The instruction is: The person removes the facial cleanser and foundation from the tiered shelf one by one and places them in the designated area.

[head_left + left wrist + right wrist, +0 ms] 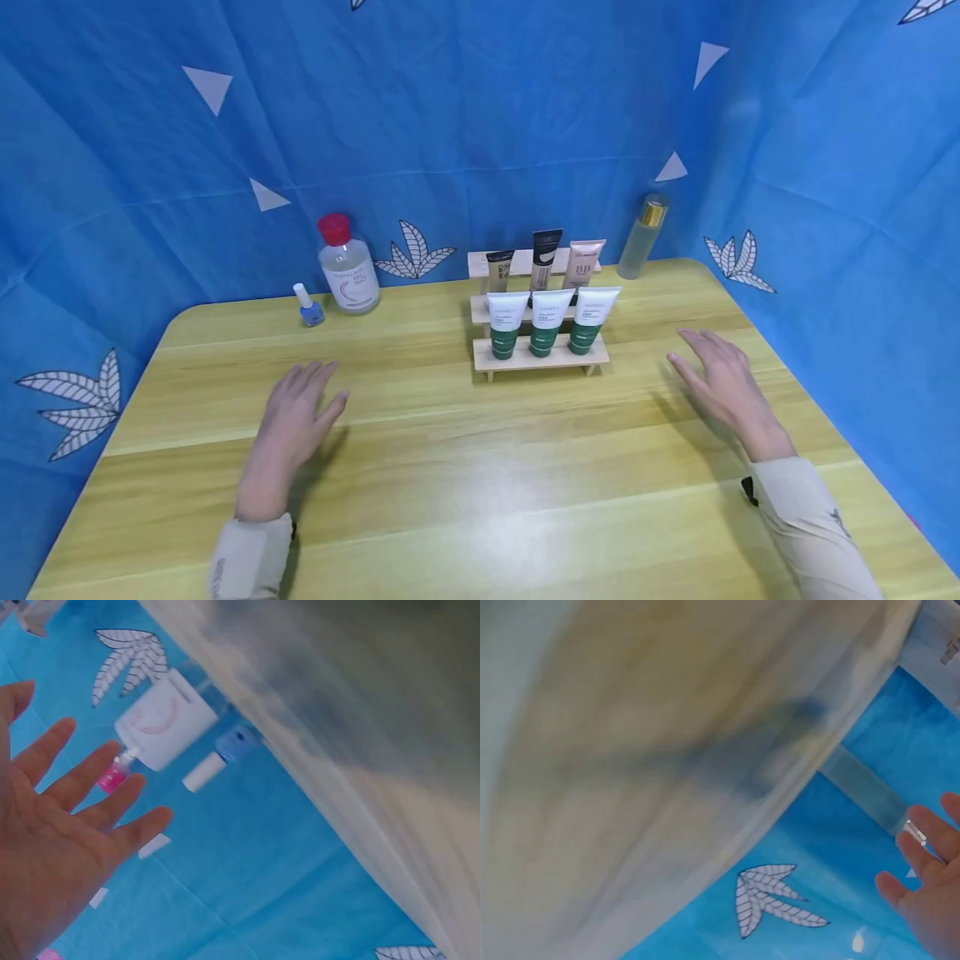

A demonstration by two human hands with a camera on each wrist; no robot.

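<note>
Currently I see the left grip (291, 421) and right grip (723, 385) empty, fingers loosely extended. Upright on the table (420, 483), the blue polish bottle (311, 314) stands ahead of the left, its nearer one; the gold-capped bottle (638, 246), ahead and leftward of the right. A pink tube (582, 265) reads "BB"; front tubes (548, 321), seemingly "HANKEY".

"bb" on pink tube (583, 267), "hankey" on white-green tubes (550, 321), blurred lettering on bottle (352, 279)
</note>
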